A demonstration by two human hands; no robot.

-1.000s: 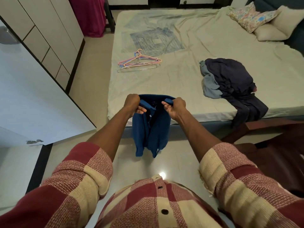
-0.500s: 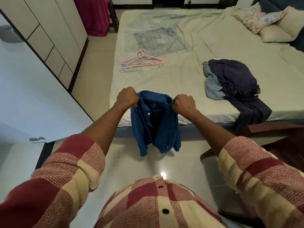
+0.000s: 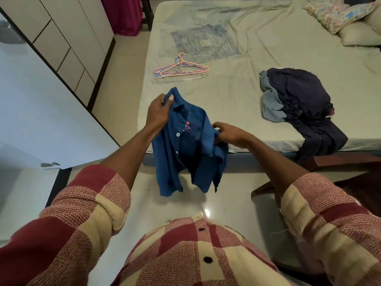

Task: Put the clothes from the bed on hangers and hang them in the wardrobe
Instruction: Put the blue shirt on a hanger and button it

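Observation:
A small blue collared shirt (image 3: 185,153) hangs in the air over the bed's near edge, its label and white buttons facing me. My left hand (image 3: 159,112) pinches the collar at the upper left. My right hand (image 3: 228,134) grips the shirt's right shoulder. Several pink, orange and wire hangers (image 3: 181,70) lie in a pile on the bed (image 3: 237,96) beyond the shirt. A heap of dark navy and grey clothes (image 3: 296,104) sits at the bed's right near edge, partly draped over the side.
An open white wardrobe door (image 3: 41,112) stands at my left, with beige cabinet fronts (image 3: 68,38) behind it. A dark wooden chair (image 3: 350,182) is at my right. Pillows (image 3: 350,19) lie at the bed's far right. Glossy tiled floor (image 3: 185,205) lies below.
I have raised the shirt and turned it, so the collar now tilts up to the left. My left hand moved up and my right hand shifted lower and to the right.

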